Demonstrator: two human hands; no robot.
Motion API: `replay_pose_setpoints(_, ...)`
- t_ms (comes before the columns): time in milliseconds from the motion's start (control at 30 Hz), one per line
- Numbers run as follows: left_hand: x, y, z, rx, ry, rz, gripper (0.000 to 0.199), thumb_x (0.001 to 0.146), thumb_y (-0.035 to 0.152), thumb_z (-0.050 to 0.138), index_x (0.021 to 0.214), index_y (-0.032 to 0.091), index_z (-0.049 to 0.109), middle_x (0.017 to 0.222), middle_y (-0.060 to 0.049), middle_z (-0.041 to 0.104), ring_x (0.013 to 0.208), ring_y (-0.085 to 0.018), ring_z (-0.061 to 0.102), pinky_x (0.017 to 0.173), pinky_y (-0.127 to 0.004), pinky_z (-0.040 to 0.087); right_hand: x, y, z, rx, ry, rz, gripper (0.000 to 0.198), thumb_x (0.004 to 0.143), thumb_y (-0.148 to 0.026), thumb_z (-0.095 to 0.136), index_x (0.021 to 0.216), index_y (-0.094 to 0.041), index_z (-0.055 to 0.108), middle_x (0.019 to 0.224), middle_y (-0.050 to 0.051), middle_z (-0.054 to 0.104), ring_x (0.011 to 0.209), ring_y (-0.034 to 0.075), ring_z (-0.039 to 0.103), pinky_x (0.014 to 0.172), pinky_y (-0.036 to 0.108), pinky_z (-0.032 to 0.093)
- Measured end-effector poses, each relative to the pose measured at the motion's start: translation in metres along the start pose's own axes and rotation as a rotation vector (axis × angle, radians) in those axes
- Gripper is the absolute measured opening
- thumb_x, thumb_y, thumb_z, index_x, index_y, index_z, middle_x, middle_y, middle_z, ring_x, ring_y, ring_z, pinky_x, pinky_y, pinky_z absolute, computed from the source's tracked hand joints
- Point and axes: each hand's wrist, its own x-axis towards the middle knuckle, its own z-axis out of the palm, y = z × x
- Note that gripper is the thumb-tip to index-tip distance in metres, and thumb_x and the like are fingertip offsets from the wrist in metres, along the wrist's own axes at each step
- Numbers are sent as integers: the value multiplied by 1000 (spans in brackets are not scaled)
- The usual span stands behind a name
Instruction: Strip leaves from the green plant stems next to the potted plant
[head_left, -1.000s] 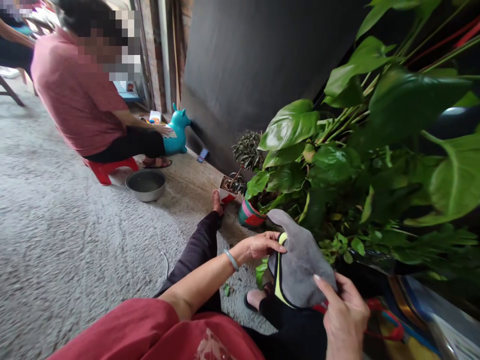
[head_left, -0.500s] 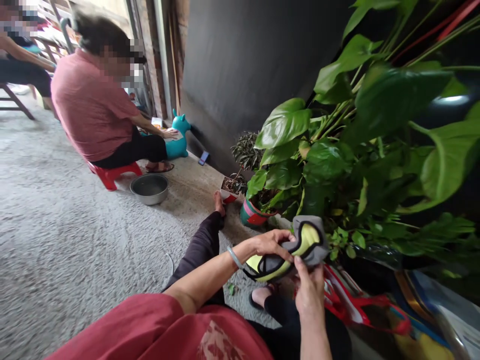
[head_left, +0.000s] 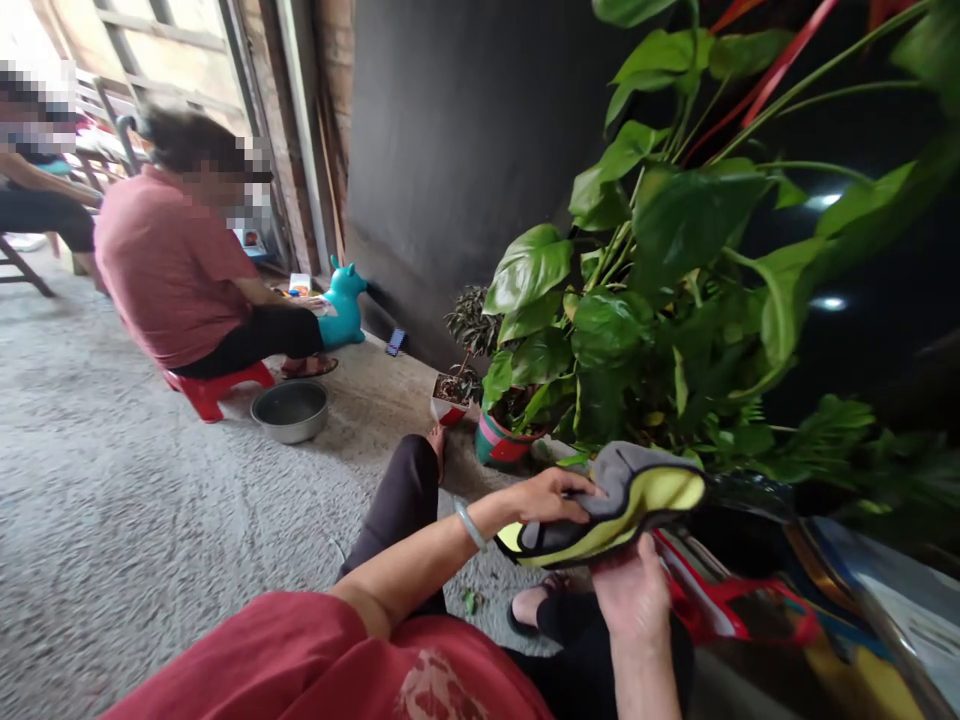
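I hold a grey and yellow-green cloth piece (head_left: 615, 500) with black trim in both hands, low in the middle of the view. My left hand (head_left: 551, 497), with a grey bangle on its wrist, grips the cloth's left part from above. My right hand (head_left: 628, 590) holds it from below. The cloth lies flat and folded, its yellow-green inner side showing at the right end. Under it are my legs in dark trousers and a foot in a sandal (head_left: 529, 610).
Large-leaved potted plants (head_left: 645, 330) stand right beside the cloth, with small pots (head_left: 502, 440) at their base. A red bag (head_left: 720, 600) lies at my right. On a red stool (head_left: 214, 390) sits a person in a pink shirt, next to a metal bowl (head_left: 291, 410) and a teal toy animal (head_left: 341, 310). A dark wall (head_left: 465, 150) rises behind.
The cloth went from upright and spread open to folded flat between my hands. My right hand shifted from its right edge to underneath. The view tilted up slightly.
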Motion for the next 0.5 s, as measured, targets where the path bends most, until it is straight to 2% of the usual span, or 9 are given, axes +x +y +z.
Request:
replay_pose_setpoints(67,-1,2,5,226,-16,142,32,69,8,68,98,19,79,114,-5,73,111,-22,64,102,-29,45,-3,6,9,84,-21,88,70,60,-75,74,110,-26,72,113,10,73,112,34,64,99,55,49)
replay_pose_setpoints(100,-1,3,6,288,-26,174,33,71,7,65,98,19,79,115,-4,72,114,-22,63,103,-28,43,-4,9,12,100,-22,148,71,59,-77,75,107,-24,72,112,11,73,113,35,64,101,57,48)
replay_pose_setpoints(167,-1,2,1,291,2,124,30,74,9,63,98,19,78,105,-4,73,102,-20,65,95,-27,46,-2,15,16,75,-4,259,69,59,-76,76,102,-22,73,109,13,74,113,38,65,101,61,48)
replay_pose_setpoints(233,0,-1,-11,138,83,-9,25,78,15,64,100,17,75,90,-2,70,82,-16,64,82,-26,48,2,18,17,38,39,295,62,62,-70,77,99,-21,74,105,12,75,111,38,66,101,61,48)
replay_pose_setpoints(300,0,-4,-26,-104,150,-127,23,77,21,68,99,15,71,81,-1,67,69,-12,59,73,-26,47,7,18,13,18,94,263,53,63,-59,82,99,-22,74,101,8,76,110,34,67,103,57,49)
replay_pose_setpoints(400,0,-9,-45,-406,220,-182,28,69,23,75,94,14,68,78,0,67,65,-12,59,70,-26,46,13,11,3,6,192,192,52,57,-44,87,104,-25,73,98,1,77,113,27,66,104,48,51)
replay_pose_setpoints(500,6,-16,-58,-538,294,-179,34,59,23,82,89,14,67,77,0,67,66,-12,60,71,-26,46,15,1,-7,-24,261,169,53,52,-40,89,100,-25,72,94,-1,77,113,25,66,103,44,52)
